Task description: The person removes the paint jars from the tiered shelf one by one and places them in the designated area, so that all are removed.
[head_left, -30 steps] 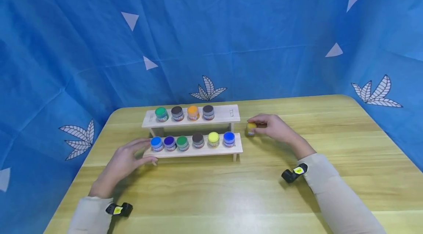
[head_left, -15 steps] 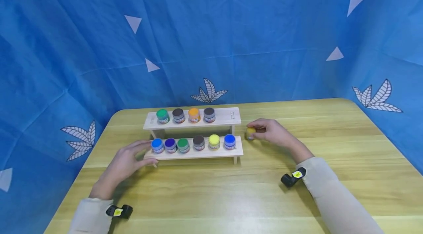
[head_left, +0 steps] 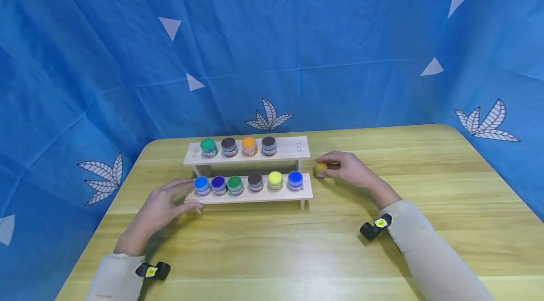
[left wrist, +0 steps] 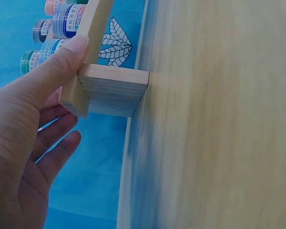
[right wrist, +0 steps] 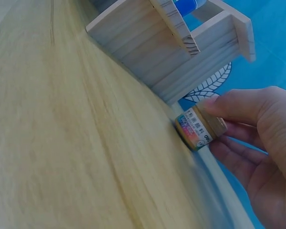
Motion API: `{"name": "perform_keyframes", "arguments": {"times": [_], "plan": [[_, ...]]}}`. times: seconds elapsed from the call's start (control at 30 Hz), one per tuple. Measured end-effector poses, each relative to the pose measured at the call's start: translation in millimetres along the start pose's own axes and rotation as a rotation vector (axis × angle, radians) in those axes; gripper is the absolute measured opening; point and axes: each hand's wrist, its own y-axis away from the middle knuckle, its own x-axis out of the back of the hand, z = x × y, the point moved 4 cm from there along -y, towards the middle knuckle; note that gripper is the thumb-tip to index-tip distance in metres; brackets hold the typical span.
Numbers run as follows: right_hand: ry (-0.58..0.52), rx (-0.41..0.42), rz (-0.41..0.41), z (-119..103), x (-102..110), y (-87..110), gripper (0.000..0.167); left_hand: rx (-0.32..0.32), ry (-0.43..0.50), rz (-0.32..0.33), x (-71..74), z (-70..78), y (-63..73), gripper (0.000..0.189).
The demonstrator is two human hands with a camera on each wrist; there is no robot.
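A two-step wooden rack (head_left: 289,149) stands on the table, small paint jars along both steps. My left hand (head_left: 159,209) grips the left end of its lower step; in the left wrist view the thumb lies on the board's front edge and the fingers go behind the end. Just right of the rack, my right hand (head_left: 352,169) pinches an ochre-yellow paint jar (right wrist: 195,129) between thumb and fingers. That jar is at the tabletop, slightly tilted in the right wrist view, a small gap from the rack. Part of its lid is hidden by the thumb.
On the lower step stand blue, purple, green, brown and yellow jars, the bright blue jar (head_left: 295,181) rightmost. The upper step bears green, dark and orange jars, including an orange jar (head_left: 249,146). A blue patterned curtain (head_left: 361,46) hangs behind the wooden table (head_left: 272,249).
My right hand has shifted slightly left and nearer to me with the ochre jar, closer to the rack. The left hand keeps its grip on the lower step. The rack's jars stay put.
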Motion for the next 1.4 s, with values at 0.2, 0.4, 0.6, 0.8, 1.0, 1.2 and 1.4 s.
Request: {"name": "perform_keyframes", "arguments": {"times": [0.2,0.4,0.6,0.8,1.0,1.2,1.4], "plan": [[0.018,-0.001,0.044,1,1,-1.9,0.037,-0.001,-0.001,0.001,0.5,0.3,-0.2,0.057],[0.022,-0.014,0.056,1,1,-4.4,0.038,0.001,0.003,0.001,-0.4,-0.6,0.7,0.056],[0.026,-0.031,0.063,1,1,-3.5,0.039,-0.023,-0.002,0.017,-0.8,0.2,1.0,0.055],[-0.002,0.004,0.100,-6,7,-2.5,0.041,-0.022,0.004,0.015,-0.2,0.3,1.1,0.055],[0.043,0.058,0.168,-20,15,-3.8,0.041,-0.026,0.004,0.025,1.6,-0.6,0.8,0.055],[0.095,0.112,0.218,-42,18,-2.3,0.040,-0.026,0.006,0.020,3.4,-2.4,1.5,0.055],[0.126,0.154,0.259,-69,18,3.3,0.039,-0.042,-0.005,0.001,1.4,-0.9,0.9,0.056]]}}
